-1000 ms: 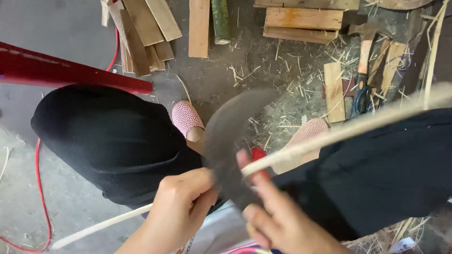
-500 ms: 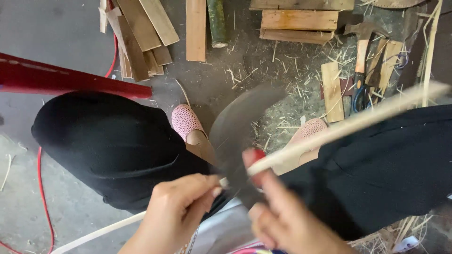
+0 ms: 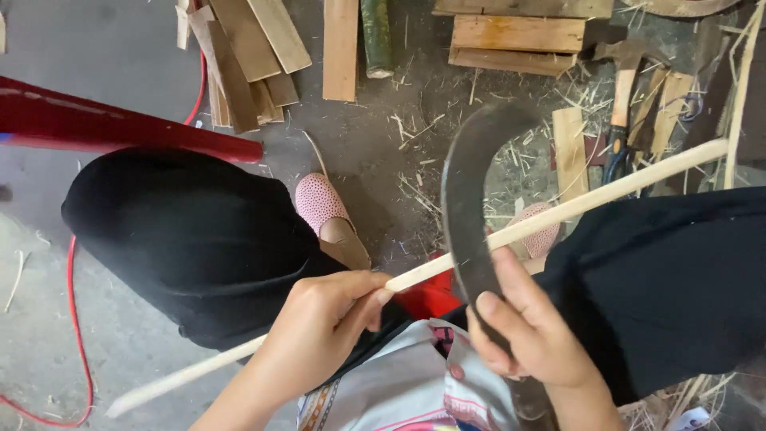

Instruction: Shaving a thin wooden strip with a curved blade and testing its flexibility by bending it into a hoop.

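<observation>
A long pale bamboo strip [image 3: 606,191] runs from the lower left to the upper right across my lap. My left hand [image 3: 319,327] pinches it near its middle. My right hand [image 3: 535,335] grips a dark curved knife [image 3: 471,183], thumb pressed on the blade, which rises upright and crosses the strip. My knees in black trousers [image 3: 183,239] spread to both sides, with pink slippers [image 3: 319,203] on the ground between them.
Wooden planks [image 3: 519,36] and split slats [image 3: 239,56] lie on the dirt floor ahead, with a green bamboo piece [image 3: 377,36], shavings, and a hammer [image 3: 622,80] at the right. A red bar [image 3: 120,128] crosses at left; a red cable [image 3: 76,319] loops on the floor.
The curved knife has turned from flat-on to nearly edge-on and stands more upright. The strip has shifted a little through my hands.
</observation>
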